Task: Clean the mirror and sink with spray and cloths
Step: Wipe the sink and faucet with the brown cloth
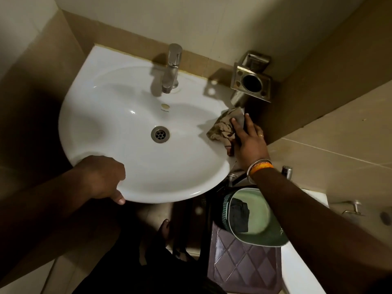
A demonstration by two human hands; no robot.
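**Inspector:** The sink (118, 115) is showing as a glossy white ceramic basin, rounded at the front. A round metal drain (160, 134) is sitting at its centre, and a cylindrical chrome tap (172, 67) is standing at the basin's twelve o'clock.

**Clerk:** And the hands?

**Inspector:** The left hand (104, 177) is gripping the front rim at seven o'clock, fingers curling over the edge and the thumb lying under the lip. The right hand (247, 137) is pressing flat, fingers straight, on a crumpled tan patterned cloth (222, 128) at the rim's three o'clock. An orange band and a metal bangle are circling that wrist.

**Clerk:** Fittings nearby?

**Inspector:** A square brushed-steel holder (251, 81) with a round opening is projecting from the tiled wall at two o'clock, just above the cloth. A pale green plastic bin (257, 217) with a perforated rim is sitting below the basin at five o'clock, with a dark cloth lying inside, on a brown quilted-pattern surface (244, 262).
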